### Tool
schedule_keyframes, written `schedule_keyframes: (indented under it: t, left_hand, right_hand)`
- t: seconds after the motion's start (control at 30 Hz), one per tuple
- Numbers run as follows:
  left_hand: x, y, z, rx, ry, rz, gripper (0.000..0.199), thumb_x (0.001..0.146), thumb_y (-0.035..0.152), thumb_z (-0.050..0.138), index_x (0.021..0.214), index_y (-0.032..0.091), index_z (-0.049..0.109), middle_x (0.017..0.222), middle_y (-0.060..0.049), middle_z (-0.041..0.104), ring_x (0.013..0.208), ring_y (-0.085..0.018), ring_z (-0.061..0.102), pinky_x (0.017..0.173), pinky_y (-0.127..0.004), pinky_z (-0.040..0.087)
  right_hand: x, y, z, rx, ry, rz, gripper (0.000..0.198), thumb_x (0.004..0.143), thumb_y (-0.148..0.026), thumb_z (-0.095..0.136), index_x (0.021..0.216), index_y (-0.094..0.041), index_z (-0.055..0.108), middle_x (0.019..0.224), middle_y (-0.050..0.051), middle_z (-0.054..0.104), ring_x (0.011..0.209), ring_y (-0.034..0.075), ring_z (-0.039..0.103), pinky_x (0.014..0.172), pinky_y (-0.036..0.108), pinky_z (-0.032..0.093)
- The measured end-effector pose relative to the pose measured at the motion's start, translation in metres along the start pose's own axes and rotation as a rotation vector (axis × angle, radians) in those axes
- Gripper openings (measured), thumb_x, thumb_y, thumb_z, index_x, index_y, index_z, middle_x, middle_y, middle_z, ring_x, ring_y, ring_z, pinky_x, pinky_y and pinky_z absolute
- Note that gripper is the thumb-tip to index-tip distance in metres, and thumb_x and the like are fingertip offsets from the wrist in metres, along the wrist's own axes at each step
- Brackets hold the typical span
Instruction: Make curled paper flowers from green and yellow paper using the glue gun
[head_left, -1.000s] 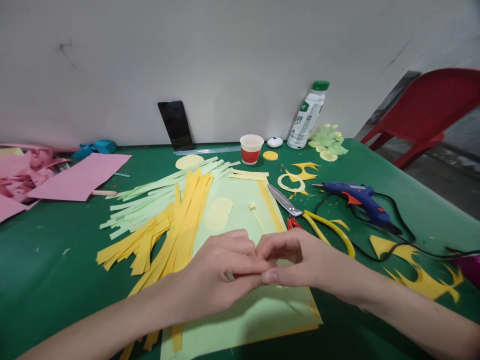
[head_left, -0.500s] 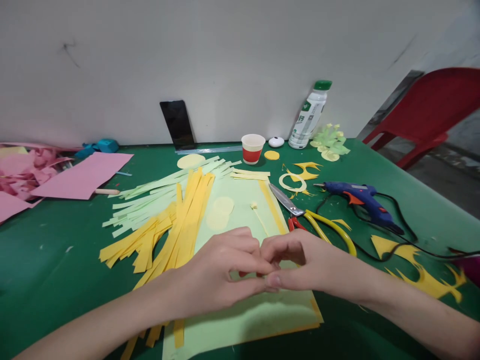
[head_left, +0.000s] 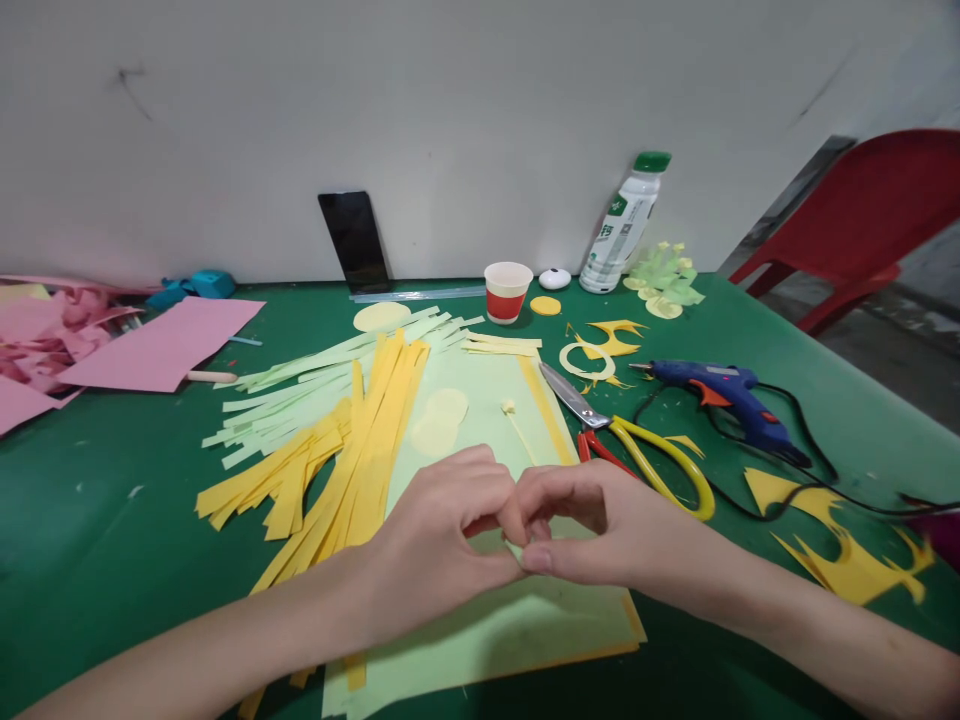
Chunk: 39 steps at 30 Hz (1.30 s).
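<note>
My left hand [head_left: 457, 525] and my right hand [head_left: 581, 520] meet over a pale green paper sheet [head_left: 540, 640]. Between their fingertips is a small piece of pale green paper [head_left: 514, 549], mostly hidden by the fingers. The thumb and forefinger of each hand are pinched together on it. Beyond the hands, a thin pale yellow strip with a small curled end [head_left: 510, 410] lies on the sheet, beside two overlapping cream paper circles [head_left: 442, 420]. Long yellow paper strips [head_left: 375, 440] spread left of my left hand. Scissors [head_left: 600, 420] with red and yellow handles lie beyond my right hand.
A blue glue gun [head_left: 731, 400] and its black cord lie at right, near yellow paper scraps [head_left: 840, 550]. A paper cup [head_left: 508, 293], a leaning bottle [head_left: 624, 225] and a phone [head_left: 354, 243] stand along the wall. Pink paper [head_left: 169, 345] lies at left.
The fingertips have shifted, and a bit of the pale green paper now shows between them. The left fingers are more curled. The things on the table stay put.
</note>
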<state>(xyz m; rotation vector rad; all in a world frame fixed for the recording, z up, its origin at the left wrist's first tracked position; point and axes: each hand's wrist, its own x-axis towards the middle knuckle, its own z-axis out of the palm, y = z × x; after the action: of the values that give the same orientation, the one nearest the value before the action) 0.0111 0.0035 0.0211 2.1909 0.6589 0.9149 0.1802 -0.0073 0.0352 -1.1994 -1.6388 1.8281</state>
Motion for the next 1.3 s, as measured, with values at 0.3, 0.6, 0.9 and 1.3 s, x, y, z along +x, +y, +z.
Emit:
schedule_keyframes:
  t: [0.3,0.6,0.9,1.3]
  left_hand:
    - [0.004,0.001,-0.01,0.032,-0.123,0.045,0.008,0.078,0.009,0.062,0.074,0.012,0.069,0.053,0.003,0.05,0.055,-0.009,0.041,0.052,-0.02,0.034]
    - [0.001,0.002,-0.004,0.04,0.005,-0.102,0.022,0.069,0.008,0.069,0.055,0.013,0.052,0.055,0.006,0.042,0.057,-0.006,0.041,0.05,-0.016,0.031]
    - [0.004,0.002,-0.009,0.045,-0.096,0.062,0.014,0.08,0.015,0.062,0.066,0.014,0.063,0.051,0.005,0.046,0.054,-0.008,0.038,0.053,-0.02,0.034]
    - [0.001,0.001,-0.004,0.08,-0.082,0.045,0.016,0.079,0.014,0.063,0.063,0.014,0.059,0.054,0.004,0.048,0.056,-0.008,0.04,0.052,-0.018,0.034]
  right_hand:
    - [-0.001,-0.005,-0.009,0.037,-0.045,0.089,0.017,0.068,-0.03,0.066,0.073,-0.015,0.06,0.068,-0.002,0.055,0.064,0.009,0.046,0.064,0.023,0.037]
    - [-0.001,-0.004,-0.001,0.036,0.002,0.076,0.017,0.064,-0.029,0.068,0.065,-0.016,0.057,0.063,-0.003,0.051,0.063,0.009,0.044,0.063,0.023,0.035]
    - [-0.002,-0.007,-0.009,-0.034,-0.059,0.091,0.018,0.065,-0.03,0.068,0.073,-0.017,0.06,0.071,-0.001,0.055,0.067,0.01,0.047,0.063,0.023,0.037]
    - [-0.003,-0.006,-0.006,-0.106,-0.034,0.032,0.013,0.068,-0.028,0.063,0.07,-0.017,0.057,0.069,-0.001,0.055,0.067,0.01,0.048,0.063,0.023,0.038]
